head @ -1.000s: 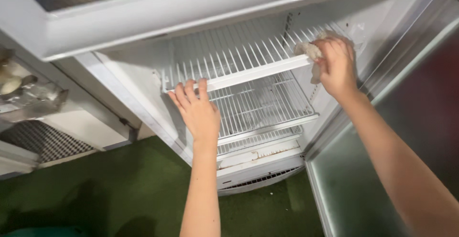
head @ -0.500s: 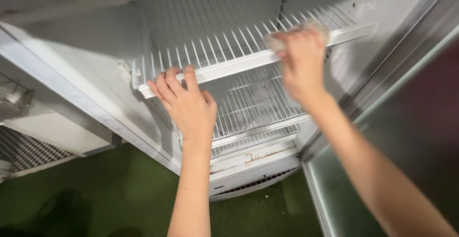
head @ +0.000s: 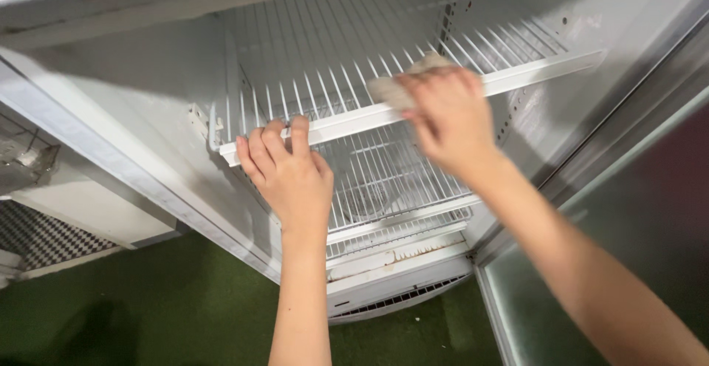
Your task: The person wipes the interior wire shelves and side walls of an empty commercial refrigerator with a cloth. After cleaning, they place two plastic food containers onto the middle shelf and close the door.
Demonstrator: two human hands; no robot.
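An open white fridge stands before me with a white wire shelf (head: pixel 517 78) across its upper part. My left hand (head: pixel 289 174) grips the front bar of that shelf near its left end, fingers curled over the edge. My right hand (head: pixel 447 118) presses a crumpled beige cloth (head: pixel 391 89) against the shelf's front bar near the middle. Most of the cloth is hidden under my fingers.
A lower wire shelf (head: pixel 391 174) sits beneath, and a vent grille (head: pixel 402 296) runs along the fridge's base. The open fridge door (head: pixel 628 262) stands at the right. Green carpet (head: pixel 148 299) covers the floor. A white cabinet (head: pixel 88 211) is at the left.
My right hand has slid the cloth leftward along the shelf's front bar, from the right end to the middle. My left hand stays gripping the bar. The view has tilted slightly.
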